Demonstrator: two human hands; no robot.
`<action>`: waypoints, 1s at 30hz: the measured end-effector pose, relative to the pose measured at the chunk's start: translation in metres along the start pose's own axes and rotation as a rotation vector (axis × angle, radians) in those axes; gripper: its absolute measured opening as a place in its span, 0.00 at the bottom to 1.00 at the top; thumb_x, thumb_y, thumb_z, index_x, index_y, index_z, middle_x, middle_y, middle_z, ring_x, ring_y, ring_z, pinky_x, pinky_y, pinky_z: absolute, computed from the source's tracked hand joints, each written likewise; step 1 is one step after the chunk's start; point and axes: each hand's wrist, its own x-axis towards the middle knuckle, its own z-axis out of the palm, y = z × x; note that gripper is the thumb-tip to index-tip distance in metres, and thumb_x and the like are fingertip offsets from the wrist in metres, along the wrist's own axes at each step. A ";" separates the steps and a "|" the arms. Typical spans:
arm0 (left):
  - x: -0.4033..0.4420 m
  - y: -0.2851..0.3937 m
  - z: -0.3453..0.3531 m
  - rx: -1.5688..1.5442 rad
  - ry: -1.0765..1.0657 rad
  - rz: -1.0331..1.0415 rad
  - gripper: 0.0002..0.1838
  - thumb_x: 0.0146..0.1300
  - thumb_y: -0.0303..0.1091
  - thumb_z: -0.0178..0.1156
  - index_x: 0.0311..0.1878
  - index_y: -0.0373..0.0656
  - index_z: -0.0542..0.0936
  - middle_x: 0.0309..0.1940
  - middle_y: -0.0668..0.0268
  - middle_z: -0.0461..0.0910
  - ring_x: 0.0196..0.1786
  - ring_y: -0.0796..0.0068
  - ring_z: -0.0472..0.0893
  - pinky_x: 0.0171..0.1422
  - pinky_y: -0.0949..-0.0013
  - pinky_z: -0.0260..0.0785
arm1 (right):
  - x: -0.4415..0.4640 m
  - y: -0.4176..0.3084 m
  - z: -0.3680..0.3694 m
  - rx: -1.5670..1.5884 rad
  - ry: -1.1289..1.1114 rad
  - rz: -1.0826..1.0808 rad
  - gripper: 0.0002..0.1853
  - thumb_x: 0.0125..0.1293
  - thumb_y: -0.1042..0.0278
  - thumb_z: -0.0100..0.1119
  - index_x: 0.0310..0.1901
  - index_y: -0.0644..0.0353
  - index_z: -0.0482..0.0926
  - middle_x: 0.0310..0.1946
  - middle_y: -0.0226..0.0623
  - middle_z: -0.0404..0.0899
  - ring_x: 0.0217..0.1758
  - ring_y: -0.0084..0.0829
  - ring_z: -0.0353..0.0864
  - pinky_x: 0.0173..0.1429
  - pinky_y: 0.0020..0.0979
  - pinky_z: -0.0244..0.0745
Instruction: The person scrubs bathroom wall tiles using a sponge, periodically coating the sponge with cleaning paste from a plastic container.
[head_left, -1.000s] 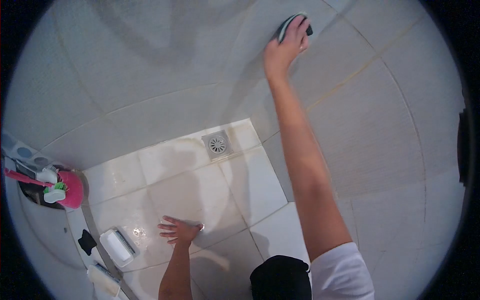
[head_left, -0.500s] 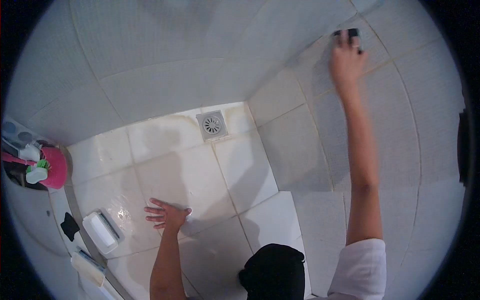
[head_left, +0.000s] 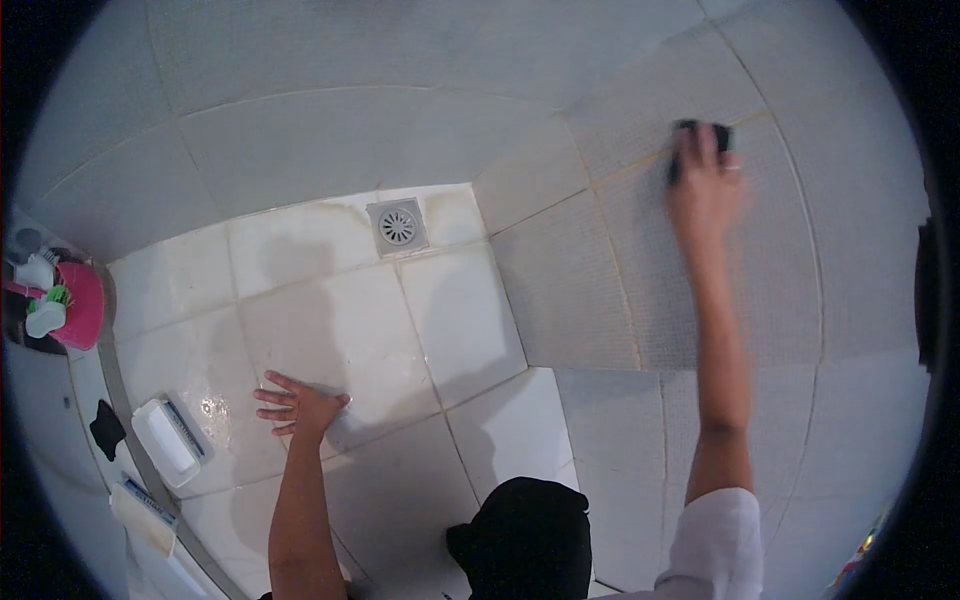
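Note:
On the tiled wall at the right, my right hand (head_left: pixel 706 190) is closed on a small black scrub pad (head_left: pixel 722 138) and presses it to the grey textured tile (head_left: pixel 700 270). Motion smears the hand, and its fingers hide much of the pad. A ring shows on one finger. My left hand (head_left: pixel 305 407) has its fingers spread over the pale floor tiles (head_left: pixel 375 330). Nothing is in it, and it seems to rest on the floor.
A square metal drain (head_left: pixel 398 228) lies by the back wall. At the left are a pink basket (head_left: pixel 84 305) with brushes, a white plastic container (head_left: pixel 165 445), a black scrap (head_left: pixel 107 430) and another container (head_left: pixel 145 517). A black cloth-covered shape (head_left: pixel 530 545) fills the bottom middle.
My right hand has moved the scrub pad down the wall, toward me. My left hand keeps its spread pose. The whole view has shifted slightly, so floor things appear farther left and higher.

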 end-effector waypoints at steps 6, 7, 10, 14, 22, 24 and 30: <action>0.002 -0.006 0.002 -0.006 0.026 0.049 0.78 0.40 0.47 0.77 0.67 0.48 0.14 0.65 0.40 0.04 0.67 0.30 0.11 0.67 0.26 0.22 | -0.051 -0.077 0.031 0.219 -0.262 -0.283 0.24 0.49 0.57 0.65 0.50 0.55 0.81 0.62 0.34 0.69 0.60 0.37 0.69 0.51 0.42 0.67; 0.004 -0.008 0.001 -0.012 0.024 0.071 0.78 0.39 0.46 0.77 0.67 0.48 0.14 0.65 0.40 0.05 0.67 0.29 0.12 0.67 0.26 0.22 | -0.036 -0.058 0.018 0.132 -0.266 -0.209 0.23 0.50 0.57 0.64 0.48 0.56 0.81 0.63 0.33 0.68 0.61 0.38 0.68 0.53 0.43 0.66; 0.000 -0.010 0.007 -0.003 0.014 0.061 0.78 0.40 0.47 0.77 0.68 0.47 0.14 0.65 0.39 0.05 0.67 0.28 0.12 0.66 0.25 0.22 | 0.010 0.008 -0.014 0.093 -0.033 0.048 0.22 0.50 0.58 0.64 0.48 0.51 0.81 0.64 0.33 0.67 0.65 0.44 0.64 0.58 0.49 0.63; 0.002 -0.009 0.005 -0.032 0.029 0.076 0.77 0.40 0.46 0.77 0.68 0.46 0.15 0.66 0.37 0.06 0.67 0.27 0.12 0.64 0.23 0.22 | 0.009 -0.007 0.002 0.026 0.141 0.016 0.23 0.51 0.58 0.64 0.51 0.48 0.79 0.64 0.36 0.66 0.68 0.48 0.61 0.64 0.55 0.59; 0.000 -0.008 0.004 -0.025 0.035 0.062 0.77 0.40 0.47 0.76 0.68 0.46 0.15 0.66 0.39 0.07 0.67 0.28 0.12 0.65 0.24 0.21 | -0.124 -0.126 0.049 0.262 -0.574 -0.531 0.17 0.61 0.64 0.54 0.53 0.50 0.79 0.69 0.35 0.62 0.69 0.47 0.58 0.67 0.49 0.57; -0.003 -0.004 0.003 -0.025 0.025 0.038 0.77 0.40 0.47 0.76 0.68 0.46 0.15 0.66 0.39 0.07 0.67 0.29 0.12 0.66 0.25 0.22 | -0.100 -0.095 0.038 0.197 -0.386 -0.279 0.19 0.58 0.66 0.57 0.53 0.50 0.80 0.69 0.36 0.60 0.69 0.45 0.59 0.65 0.47 0.60; 0.003 -0.002 0.007 0.037 0.071 0.012 0.77 0.40 0.46 0.77 0.68 0.45 0.15 0.66 0.39 0.07 0.68 0.28 0.14 0.67 0.25 0.24 | 0.019 -0.056 0.005 1.068 0.282 0.314 0.28 0.53 0.69 0.61 0.59 0.58 0.74 0.62 0.45 0.69 0.63 0.41 0.69 0.67 0.42 0.61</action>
